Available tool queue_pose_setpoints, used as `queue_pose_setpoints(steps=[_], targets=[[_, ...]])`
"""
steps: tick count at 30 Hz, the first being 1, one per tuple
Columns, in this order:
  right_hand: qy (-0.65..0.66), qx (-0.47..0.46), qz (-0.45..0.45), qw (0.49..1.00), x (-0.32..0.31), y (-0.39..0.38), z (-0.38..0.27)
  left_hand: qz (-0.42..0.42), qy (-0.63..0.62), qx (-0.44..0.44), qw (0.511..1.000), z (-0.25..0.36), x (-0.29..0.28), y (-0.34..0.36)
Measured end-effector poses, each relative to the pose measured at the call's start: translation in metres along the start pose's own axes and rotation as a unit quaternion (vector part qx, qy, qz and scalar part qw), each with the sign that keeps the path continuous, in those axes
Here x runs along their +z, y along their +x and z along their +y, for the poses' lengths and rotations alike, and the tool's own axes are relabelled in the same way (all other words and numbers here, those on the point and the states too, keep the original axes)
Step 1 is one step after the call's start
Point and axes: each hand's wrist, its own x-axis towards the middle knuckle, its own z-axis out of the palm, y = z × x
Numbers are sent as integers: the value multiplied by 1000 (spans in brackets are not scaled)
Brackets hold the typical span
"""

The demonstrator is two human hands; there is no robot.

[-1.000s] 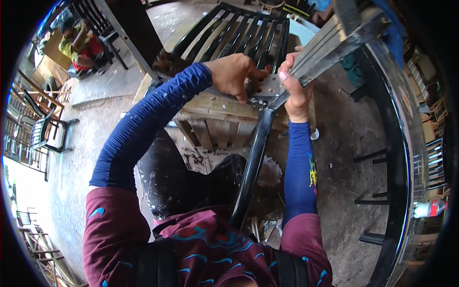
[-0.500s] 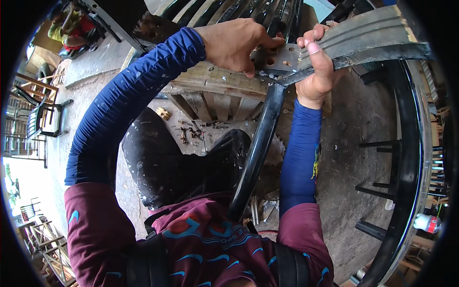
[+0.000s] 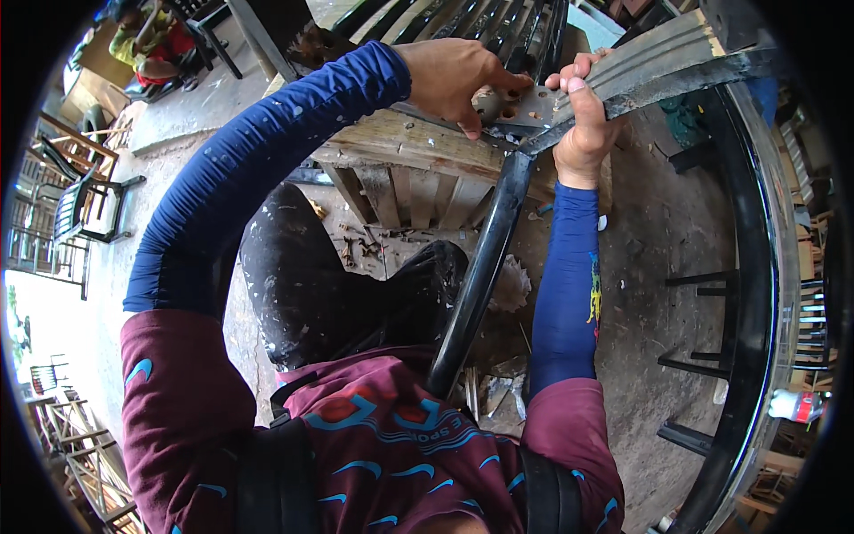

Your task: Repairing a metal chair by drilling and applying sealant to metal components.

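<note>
My right hand grips a curved, grooved grey rail near its left end, thumb on the near side and fingertips over the top. That rail has a dark edge and meets the top of a black leg, which slants down toward my lap. Left of the joint, my left hand reaches over a flat piece with round holes. Its index finger and thumb are spread apart against this piece; the other fingers are mostly hidden. Black slats run away behind both hands.
A slatted wooden bench supports the work. On the right stands a large black curved frame with short bars, near a plastic bottle. Scraps litter the floor. Another person sits far left, beyond a chair.
The view has shifted slightly. My left hand has slid a little to the right, closer to the joint. My right hand keeps its hold on the grooved rail.
</note>
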Motion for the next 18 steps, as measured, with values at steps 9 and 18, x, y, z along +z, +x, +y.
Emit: queue_pose_setpoints(steps=[9, 18], targets=[[-6, 17, 15, 1000, 5, -1, -4, 54, -24, 24, 998, -8, 14, -4], [7, 57, -26, 998, 1, 6, -6, 105, -58, 37, 992, -15, 26, -3]])
